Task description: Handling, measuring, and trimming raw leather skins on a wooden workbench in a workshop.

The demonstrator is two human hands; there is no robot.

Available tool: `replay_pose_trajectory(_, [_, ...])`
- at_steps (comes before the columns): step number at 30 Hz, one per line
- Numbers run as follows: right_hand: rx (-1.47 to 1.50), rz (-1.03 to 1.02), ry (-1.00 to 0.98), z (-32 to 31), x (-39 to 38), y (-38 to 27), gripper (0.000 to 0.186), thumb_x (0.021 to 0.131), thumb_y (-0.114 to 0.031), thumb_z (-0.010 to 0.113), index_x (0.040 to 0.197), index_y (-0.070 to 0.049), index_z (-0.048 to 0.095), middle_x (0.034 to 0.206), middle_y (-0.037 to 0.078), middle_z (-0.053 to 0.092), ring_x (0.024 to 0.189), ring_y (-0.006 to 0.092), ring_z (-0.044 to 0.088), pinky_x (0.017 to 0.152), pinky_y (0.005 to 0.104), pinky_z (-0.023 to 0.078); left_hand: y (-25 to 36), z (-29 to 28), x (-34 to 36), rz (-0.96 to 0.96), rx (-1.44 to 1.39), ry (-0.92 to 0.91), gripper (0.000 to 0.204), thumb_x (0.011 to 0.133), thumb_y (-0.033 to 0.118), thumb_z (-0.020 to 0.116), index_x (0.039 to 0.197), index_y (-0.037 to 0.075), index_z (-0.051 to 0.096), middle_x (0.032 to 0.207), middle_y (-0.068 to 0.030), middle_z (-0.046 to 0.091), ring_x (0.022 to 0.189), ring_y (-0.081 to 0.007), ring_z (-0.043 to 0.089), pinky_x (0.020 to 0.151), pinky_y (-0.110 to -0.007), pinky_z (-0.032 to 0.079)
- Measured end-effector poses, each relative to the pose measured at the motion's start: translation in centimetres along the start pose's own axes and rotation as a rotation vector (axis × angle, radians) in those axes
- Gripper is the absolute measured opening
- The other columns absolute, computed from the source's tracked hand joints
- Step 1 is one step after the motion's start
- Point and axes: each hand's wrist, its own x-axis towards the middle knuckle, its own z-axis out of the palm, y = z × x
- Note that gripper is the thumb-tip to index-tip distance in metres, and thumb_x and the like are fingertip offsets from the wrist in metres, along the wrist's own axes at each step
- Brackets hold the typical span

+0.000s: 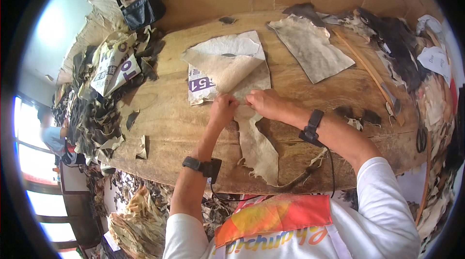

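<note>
My left hand (224, 109) and my right hand (265, 104) are close together at the middle of the table. Both have their fingers pinched on a pale hide (256, 145). From my fingers a ragged strip of it runs toward the near edge. Beyond my hands, a cream, folded-over flap of hide (220, 67) lies on a white sheet with purple print (197, 95). My fingertips hide the exact spot they grip. A black band sits on each wrist, with cables trailing from them.
The wooden table (164, 113) carries a grey-white hide (312, 48), a long wooden stick (363, 62) and a metal blade (393, 101) at the right. Dark scissors (421, 138) lie at the right edge. Fur scraps (92, 118) heap at the left. A person (53, 135) is far left.
</note>
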Motion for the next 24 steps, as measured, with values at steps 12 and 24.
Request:
replay_pose_trajectory(12, [-0.119,0.021,-0.046,0.1,0.9,-0.1,0.016,0.083,-0.016,0.047,0.081,-0.002,0.055,0.079,0.019,0.054,0.067,0.0378,0.057,0.063,0.0483,0.045,0.2,0.6,-0.6,0.008,0.101,0.051,0.012,0.074,0.016,0.063,0.075,0.006,0.057,0.084,-0.0135,0.056,0.081,-0.0328,0.056,0.069,-0.041,0.045])
replay_pose_trajectory(24, [1.35,0.695,-0.202,2.5,3.3,-0.1,0.021,0.091,-0.025,0.045,0.079,-0.008,0.051,0.068,-0.001,0.05,0.051,0.0041,0.042,0.039,0.0179,0.029,0.2,1.1,-1.1,0.159,0.22,0.114,0.008,0.078,0.011,0.054,0.081,0.005,0.05,0.084,-0.0147,0.052,0.081,-0.0348,0.054,0.066,-0.043,0.044])
